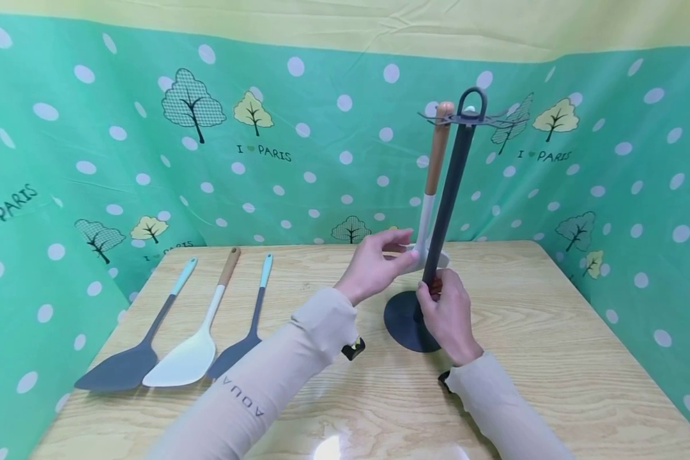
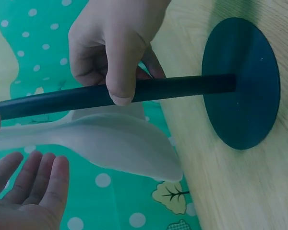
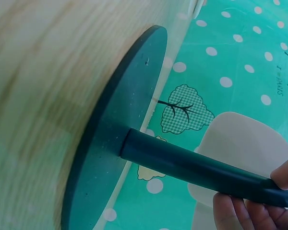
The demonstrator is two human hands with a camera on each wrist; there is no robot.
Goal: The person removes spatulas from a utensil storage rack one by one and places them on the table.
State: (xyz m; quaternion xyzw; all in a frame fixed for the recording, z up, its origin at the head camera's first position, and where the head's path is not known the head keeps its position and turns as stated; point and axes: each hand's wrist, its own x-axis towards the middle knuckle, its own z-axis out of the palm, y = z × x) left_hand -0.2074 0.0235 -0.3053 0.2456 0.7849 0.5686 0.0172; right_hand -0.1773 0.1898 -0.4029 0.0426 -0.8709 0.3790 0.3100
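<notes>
My right hand [image 1: 451, 313] grips the black pole [image 1: 450, 211] of a utensil stand low down, just above its round base [image 1: 405, 326]. A white kitchen utensil with a wooden handle [image 1: 437, 156] hangs from the stand's hooked top [image 1: 466, 119], beside the pole. Its broad curved white head [image 2: 120, 143] points down toward the table. At the neck of this utensil is my left hand [image 1: 382, 259], palm up with fingers extended, the thumb near the white shaft. Another pale utensil head [image 3: 249, 143] shows behind the pole, partly hidden.
Left on the wooden table [image 1: 552, 319] lie a dark turner with a mint handle [image 1: 121, 367], a white turner with a wooden handle [image 1: 184, 358] and another dark turner [image 1: 236, 354], partly behind my left sleeve. A green dotted curtain [image 1: 322, 160] surrounds the table.
</notes>
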